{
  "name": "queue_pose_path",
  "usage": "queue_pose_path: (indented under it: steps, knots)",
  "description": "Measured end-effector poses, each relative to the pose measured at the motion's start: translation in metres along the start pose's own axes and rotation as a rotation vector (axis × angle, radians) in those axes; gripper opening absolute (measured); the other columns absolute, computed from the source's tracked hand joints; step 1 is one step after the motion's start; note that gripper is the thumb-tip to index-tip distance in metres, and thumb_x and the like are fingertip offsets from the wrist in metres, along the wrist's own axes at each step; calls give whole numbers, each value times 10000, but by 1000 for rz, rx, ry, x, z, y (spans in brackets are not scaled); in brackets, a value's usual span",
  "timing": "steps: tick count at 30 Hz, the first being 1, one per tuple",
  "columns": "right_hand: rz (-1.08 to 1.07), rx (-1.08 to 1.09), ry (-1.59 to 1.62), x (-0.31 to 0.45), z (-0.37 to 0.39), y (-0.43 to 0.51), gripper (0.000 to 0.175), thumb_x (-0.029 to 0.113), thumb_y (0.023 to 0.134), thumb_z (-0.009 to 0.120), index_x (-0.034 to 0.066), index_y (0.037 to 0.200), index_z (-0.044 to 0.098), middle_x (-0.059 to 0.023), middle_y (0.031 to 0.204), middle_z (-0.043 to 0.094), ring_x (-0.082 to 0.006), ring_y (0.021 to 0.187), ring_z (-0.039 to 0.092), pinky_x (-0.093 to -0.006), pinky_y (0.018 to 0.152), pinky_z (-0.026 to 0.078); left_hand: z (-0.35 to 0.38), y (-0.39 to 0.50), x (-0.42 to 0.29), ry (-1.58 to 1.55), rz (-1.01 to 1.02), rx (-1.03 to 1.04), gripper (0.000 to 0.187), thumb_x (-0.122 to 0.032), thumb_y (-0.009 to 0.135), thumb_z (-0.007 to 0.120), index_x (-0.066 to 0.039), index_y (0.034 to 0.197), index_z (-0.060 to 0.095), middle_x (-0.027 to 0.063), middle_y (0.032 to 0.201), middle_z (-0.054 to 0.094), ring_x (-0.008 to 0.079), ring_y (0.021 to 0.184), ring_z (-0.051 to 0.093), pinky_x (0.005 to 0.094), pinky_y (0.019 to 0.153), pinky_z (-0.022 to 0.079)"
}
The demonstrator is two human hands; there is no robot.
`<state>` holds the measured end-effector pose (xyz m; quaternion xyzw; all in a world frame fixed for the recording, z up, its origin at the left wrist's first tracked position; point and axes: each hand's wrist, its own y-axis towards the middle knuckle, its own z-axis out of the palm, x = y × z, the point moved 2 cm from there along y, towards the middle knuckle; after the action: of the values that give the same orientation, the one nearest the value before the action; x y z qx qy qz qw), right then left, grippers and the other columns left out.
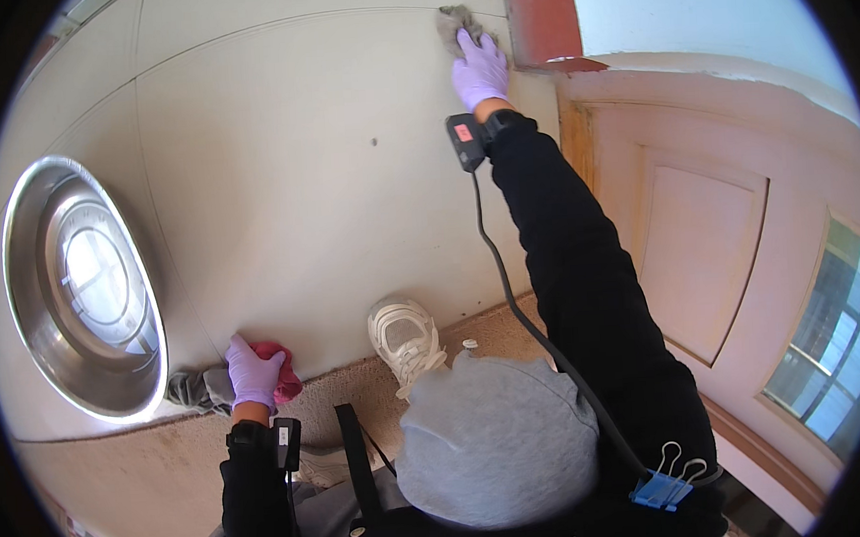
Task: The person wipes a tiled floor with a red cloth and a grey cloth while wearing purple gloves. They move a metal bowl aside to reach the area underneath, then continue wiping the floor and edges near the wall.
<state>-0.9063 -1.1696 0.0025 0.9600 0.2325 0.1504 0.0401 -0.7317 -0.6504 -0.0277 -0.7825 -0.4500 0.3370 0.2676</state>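
My right hand (481,70), in a purple glove, stretches far forward and presses a grey rag (455,28) against the cream floor tile (307,151). The rag lies crumpled under the fingertips, close to the reddish-brown base of the door frame (545,22). My left hand (253,372), also gloved, is low at the left, gripping a crumpled red cloth (287,371). A dark grey cloth (196,390) lies bunched beside that hand, by the rim of a stainless steel basin (28,319). Bright reflections show in the basin; how full it is cannot be told.
A pink panelled door (699,247) with a glass pane (831,342) stands on the right. My light sneaker (404,339) rests at the edge of a rough brown strip (142,473). A black cable (499,265) runs along my right arm to a blue binder clip (662,488).
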Motion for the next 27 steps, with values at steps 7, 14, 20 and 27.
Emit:
queue_pose_path:
  steps: [7, 14, 20, 27]
  knots:
    - [-690, 280, 19, 50, 16, -129, 564, 50, 763, 609, 259, 1286, 637, -105, 1393, 494, -362, 1304, 420, -508, 1051, 363, 1, 0, 2, -23, -8, 7, 689, -238, 602, 887, -1, 1094, 468, 252, 1039, 569, 437, 987, 575, 493, 864, 508]
    - [-365, 1142, -146, -50, -141, -317, 266, 71, 774, 636, 197, 993, 719, -114, 1237, 574, -343, 1167, 525, -471, 992, 433, 0, 0, 3, -43, 42, 3, 660, -220, 614, 882, -1, 1082, 471, 250, 1036, 576, 443, 998, 577, 494, 867, 507]
    - [-214, 670, -216, -31, -139, -246, 267, 70, 796, 558, 158, 989, 720, -113, 1087, 621, -331, 991, 582, -444, 880, 478, 4, 1, 6, -25, 106, -46, 663, -231, 624, 886, 2, 1085, 470, 254, 1040, 575, 449, 993, 579, 499, 870, 504]
    - [-558, 328, 166, 105, -6, -178, 521, 71, 803, 617, 205, 1306, 631, -171, 1412, 504, -378, 1312, 466, -448, 1128, 366, 7, -1, 20, -27, 90, -25, 664, -274, 649, 886, -6, 1090, 467, 253, 1055, 574, 451, 989, 582, 506, 864, 500]
